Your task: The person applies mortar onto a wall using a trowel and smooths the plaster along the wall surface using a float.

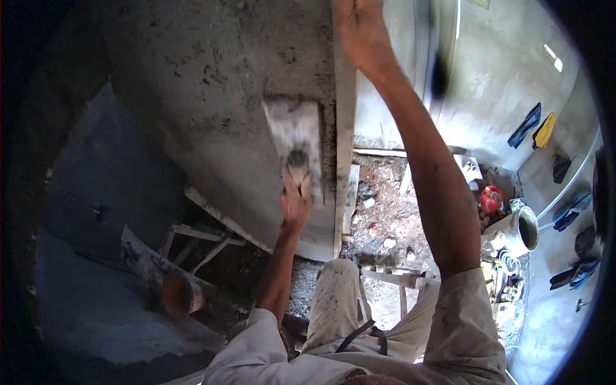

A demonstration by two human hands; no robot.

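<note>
My left hand (296, 202) is closed round the handle of a plastering trowel (289, 122). The trowel's pale, flat blade lies against the rough grey plastered wall (212, 90), close to its right-hand edge. Along that edge runs a long straight wooden board (344, 115). My right arm reaches up past the board, and my right hand (360, 29) is at the top of the view beside the board's upper part. Its fingers are cut off by the picture's edge, so their grip is hidden.
Rubble (385, 218) covers the floor below. At the right stand a large bucket (518, 231) and a red bag (491, 200); clothes (526, 125) hang on the far wall. An orange-brown bucket (181, 294) and wooden framing (202, 240) are at the lower left.
</note>
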